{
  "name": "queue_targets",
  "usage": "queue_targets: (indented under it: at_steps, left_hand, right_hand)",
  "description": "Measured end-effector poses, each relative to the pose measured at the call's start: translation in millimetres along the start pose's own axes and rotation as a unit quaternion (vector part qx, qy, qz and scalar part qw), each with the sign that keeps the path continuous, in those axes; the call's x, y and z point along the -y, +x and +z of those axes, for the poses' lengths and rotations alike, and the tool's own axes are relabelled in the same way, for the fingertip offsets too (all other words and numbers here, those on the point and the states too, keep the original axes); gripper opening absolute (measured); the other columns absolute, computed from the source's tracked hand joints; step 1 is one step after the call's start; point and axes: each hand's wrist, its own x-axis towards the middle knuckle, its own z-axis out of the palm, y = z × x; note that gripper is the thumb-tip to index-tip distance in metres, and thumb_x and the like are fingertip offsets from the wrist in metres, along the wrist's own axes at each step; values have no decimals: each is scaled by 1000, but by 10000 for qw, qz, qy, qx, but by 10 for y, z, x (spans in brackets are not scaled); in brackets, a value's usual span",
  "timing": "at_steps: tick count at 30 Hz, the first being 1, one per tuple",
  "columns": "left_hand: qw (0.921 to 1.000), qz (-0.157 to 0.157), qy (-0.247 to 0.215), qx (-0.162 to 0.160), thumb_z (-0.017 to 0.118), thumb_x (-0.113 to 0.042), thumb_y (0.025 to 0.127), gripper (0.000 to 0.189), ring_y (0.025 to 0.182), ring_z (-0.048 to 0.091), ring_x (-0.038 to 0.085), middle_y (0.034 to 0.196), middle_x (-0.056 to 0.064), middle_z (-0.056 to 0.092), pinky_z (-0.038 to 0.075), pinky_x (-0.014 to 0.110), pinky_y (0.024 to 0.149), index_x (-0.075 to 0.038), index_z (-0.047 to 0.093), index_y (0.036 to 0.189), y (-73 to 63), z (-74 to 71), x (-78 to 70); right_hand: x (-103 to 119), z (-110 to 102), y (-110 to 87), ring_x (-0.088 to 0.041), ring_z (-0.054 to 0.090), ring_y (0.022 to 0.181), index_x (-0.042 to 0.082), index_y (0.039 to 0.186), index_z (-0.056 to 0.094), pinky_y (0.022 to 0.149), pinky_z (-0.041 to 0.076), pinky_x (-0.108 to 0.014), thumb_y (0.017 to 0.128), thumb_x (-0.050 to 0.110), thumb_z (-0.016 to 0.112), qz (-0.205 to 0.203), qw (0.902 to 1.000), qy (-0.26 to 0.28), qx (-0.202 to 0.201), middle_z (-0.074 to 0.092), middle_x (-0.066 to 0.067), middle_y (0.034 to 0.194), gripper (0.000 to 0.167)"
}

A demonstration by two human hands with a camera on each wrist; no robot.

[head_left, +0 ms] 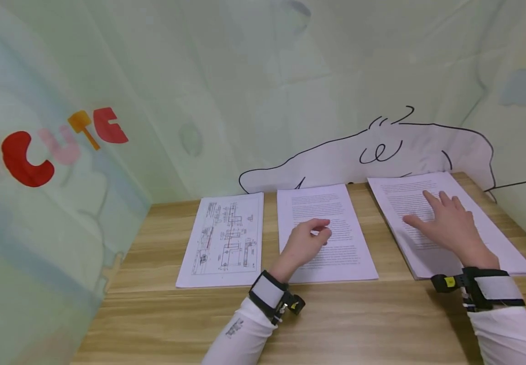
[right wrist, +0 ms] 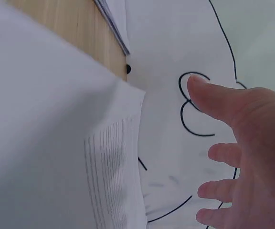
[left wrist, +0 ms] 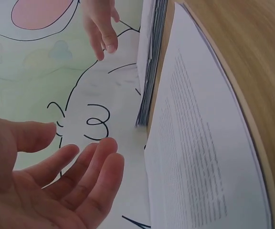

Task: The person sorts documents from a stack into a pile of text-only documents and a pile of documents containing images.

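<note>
Over the middle stack of printed paper (head_left: 322, 203) hovers my left hand (head_left: 306, 243), its fingers loosely bent and holding nothing. In the left wrist view the fingers (left wrist: 104, 176) stand apart from the thumb, and the middle stack (left wrist: 195, 143) lies beside them. My right hand (head_left: 452, 225) is spread above the right stack of printed paper (head_left: 413, 192). The right wrist view shows the right thumb and fingers (right wrist: 218, 191) apart with nothing between them, next to the right stack's text page (right wrist: 47, 129).
At the left lies a sheet with technical drawings (head_left: 226, 238). All the paper rests on a wood-grain table (head_left: 358, 324). A printed cloth backdrop (head_left: 226, 101) rises behind the table's far edge and along the left side.
</note>
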Motion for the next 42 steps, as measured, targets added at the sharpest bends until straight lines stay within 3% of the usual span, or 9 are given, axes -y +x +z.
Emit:
queue_targets:
  at_steps: [5, 10, 17, 22, 26, 32, 36, 39, 42]
  left_hand:
    - [9995, -89, -288, 127, 55, -25, 90, 33, 70, 59, 4, 94, -8, 60, 44, 20, 59, -13, 59, 120, 79, 216, -46]
    - [9991, -72, -316, 265, 55, -24, 90, 32, 69, 57, 0, 94, -9, 59, 44, 19, 60, -14, 59, 120, 124, 407, -94]
    - [9980, -77, -468, 408, 57, -21, 87, 30, 66, 58, 0, 84, -9, 63, 44, 16, 58, -11, 62, 115, 148, 659, -119]
    - [9938, -243, -913, 593, 56, -19, 87, 31, 68, 62, 6, 84, -4, 66, 46, 17, 60, -9, 61, 116, 139, 816, -181]
    - [9813, -655, -1718, 568, 57, -16, 85, 30, 69, 64, 14, 82, 3, 66, 49, 21, 62, -7, 62, 114, 196, 962, -247]
    - [9536, -1337, -2644, 543, 60, -12, 83, 41, 73, 64, 21, 77, 10, 66, 52, 30, 68, -2, 54, 122, 264, 1203, -260]
    - [9341, -1688, -3106, 508, 60, -9, 83, 49, 75, 64, 22, 81, 8, 63, 52, 33, 70, 1, 46, 130, 311, 1346, -257]
    - [9269, -1883, -3225, 376, 58, -9, 84, 43, 75, 62, 17, 85, 3, 61, 52, 34, 70, -2, 51, 125, 345, 1433, -264]
    - [9260, -1914, -3247, 216, 57, -10, 84, 30, 75, 60, 14, 85, 0, 60, 51, 33, 70, -6, 58, 113, 370, 1478, -273]
  right_hand:
    - [-330, -43, -73, -61, 2, 122, -6, 141, 11, 87, 7, -75, 82, 61, 49, 413, 9988, 43, 273, 9, -44, 135, 97]
    - [-570, -28, -116, -62, 5, 120, -8, 140, 6, 86, 12, -74, 82, 63, 48, 676, 9965, 151, 476, 5, -46, 133, 101]
    - [-697, 40, -172, -65, 15, 113, -14, 137, 10, 82, 18, -73, 81, 65, 45, 1042, 9919, 68, 727, 12, -51, 126, 103]
    - [-745, 84, -204, -64, 16, 114, -14, 136, 13, 83, 17, -73, 81, 66, 44, 1136, 9909, 89, 711, 14, -50, 126, 102]
    - [-733, 52, -192, -62, 16, 114, -15, 136, 13, 84, 18, -72, 81, 67, 43, 1162, 9904, 118, 742, 16, -49, 126, 103]
    - [-662, 18, -157, -62, 19, 113, -19, 131, 21, 86, 17, -71, 85, 61, 44, 946, 9922, 60, 804, 23, -48, 124, 95]
    - [-591, 9, -146, -61, 21, 112, -22, 129, 23, 88, 20, -68, 87, 56, 43, 758, 9927, 179, 922, 25, -48, 122, 90]
    - [-550, 3, -143, -60, 23, 112, -22, 129, 24, 89, 23, -66, 87, 55, 44, 745, 9915, 220, 1048, 27, -47, 122, 90]
    - [-503, 1, -132, -60, 25, 112, -21, 129, 25, 88, 26, -66, 86, 57, 45, 812, 9893, 165, 1200, 28, -46, 123, 91]
